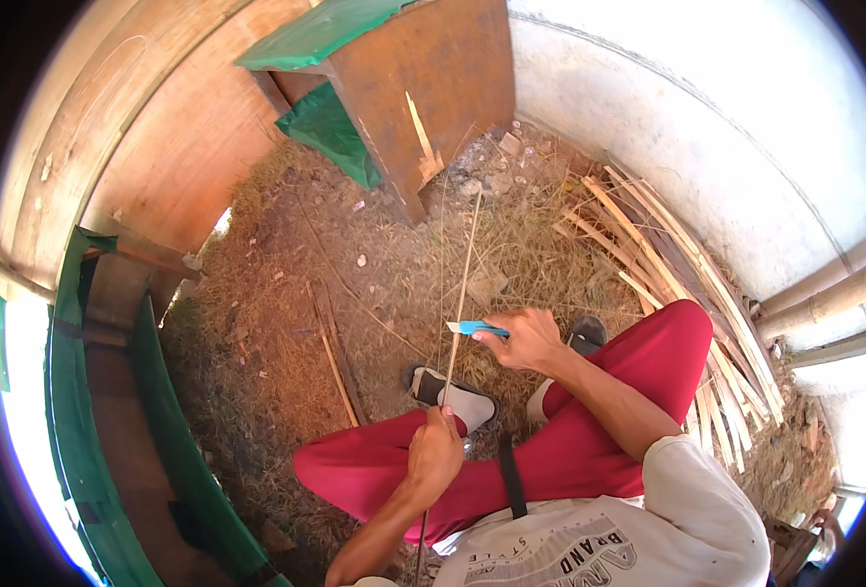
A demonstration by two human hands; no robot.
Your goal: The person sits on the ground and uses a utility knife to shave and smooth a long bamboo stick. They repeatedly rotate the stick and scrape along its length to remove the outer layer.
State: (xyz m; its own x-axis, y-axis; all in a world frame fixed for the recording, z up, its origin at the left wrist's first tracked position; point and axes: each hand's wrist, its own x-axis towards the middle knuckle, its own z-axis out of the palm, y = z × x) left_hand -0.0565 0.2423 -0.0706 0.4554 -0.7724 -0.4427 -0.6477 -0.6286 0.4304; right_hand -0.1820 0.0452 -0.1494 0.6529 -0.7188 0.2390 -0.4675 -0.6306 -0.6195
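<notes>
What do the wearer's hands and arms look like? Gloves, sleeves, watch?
The left hand and right hand are bare, no gloves. The left forearm and right forearm are uncovered too; no watch or band shows. The right sleeve is off-white and short, ending around the elbow.

Wooden strips (670, 259) on dirt floor (267, 264)

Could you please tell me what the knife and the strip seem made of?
Knife: handle likely smooth plastic, from its even bright blue; blade probably metal, being thin, pale. Strip: probably matte bamboo or wood, given its tan colour, slender form.
</notes>
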